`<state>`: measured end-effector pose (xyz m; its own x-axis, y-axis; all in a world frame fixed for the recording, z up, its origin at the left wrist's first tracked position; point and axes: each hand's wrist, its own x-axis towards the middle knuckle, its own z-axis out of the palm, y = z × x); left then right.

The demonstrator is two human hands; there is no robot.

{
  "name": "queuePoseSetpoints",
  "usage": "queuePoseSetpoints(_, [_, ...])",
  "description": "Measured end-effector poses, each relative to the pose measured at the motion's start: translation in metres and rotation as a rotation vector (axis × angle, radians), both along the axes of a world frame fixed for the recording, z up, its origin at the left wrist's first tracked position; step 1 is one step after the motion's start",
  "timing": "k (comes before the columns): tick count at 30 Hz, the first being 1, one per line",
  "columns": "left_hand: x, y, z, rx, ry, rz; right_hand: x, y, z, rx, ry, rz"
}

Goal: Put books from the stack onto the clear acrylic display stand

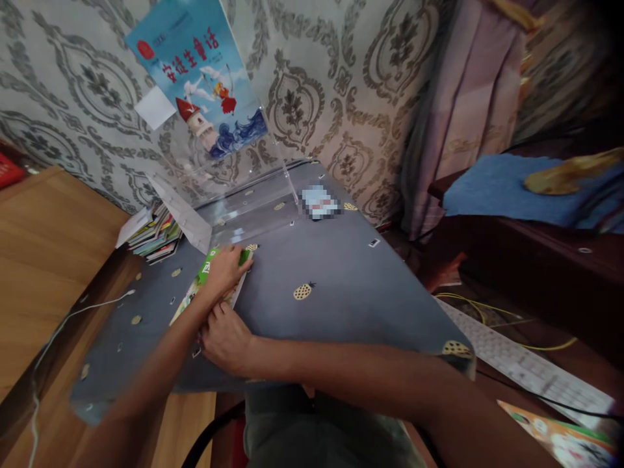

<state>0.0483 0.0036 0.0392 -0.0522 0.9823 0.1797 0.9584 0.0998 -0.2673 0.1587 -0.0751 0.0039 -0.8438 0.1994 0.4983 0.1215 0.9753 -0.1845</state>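
Observation:
A book (195,283) with a green and many-coloured cover lies on the grey-blue tablecloth, just in front of a clear plastic stand (263,214). My left hand (225,268) rests across its upper part, with the fingers bent over the far right edge. Nearer to me, my right hand (228,339) is closed at the lower edge of the same book, its fingers curled under my left forearm. Much of the cover is hidden by my hands and left forearm.
A blue picture book (209,84) stands upright behind the clear stand. Stacked books (155,235) sit at the table's left edge, near a white cable (73,318). A blurred pale-blue item (319,201) lies at the back right. A white keyboard (526,364) is lower right.

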Motion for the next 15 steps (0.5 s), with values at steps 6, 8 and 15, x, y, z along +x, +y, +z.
queuePoseSetpoints(6, [0.006, 0.000, -0.002, 0.044, -0.010, 0.037, 0.009, 0.005, -0.007, 0.021, -0.003, 0.058])
queuePoseSetpoints(8, [0.009, 0.001, 0.000, 0.032, -0.023, 0.048, 0.017, 0.009, -0.007, 0.042, 0.023, 0.082])
queuePoseSetpoints(15, [0.004, -0.004, 0.005, 0.027, -0.108, 0.062, 0.041, 0.023, -0.003, 0.008, 0.026, 0.147])
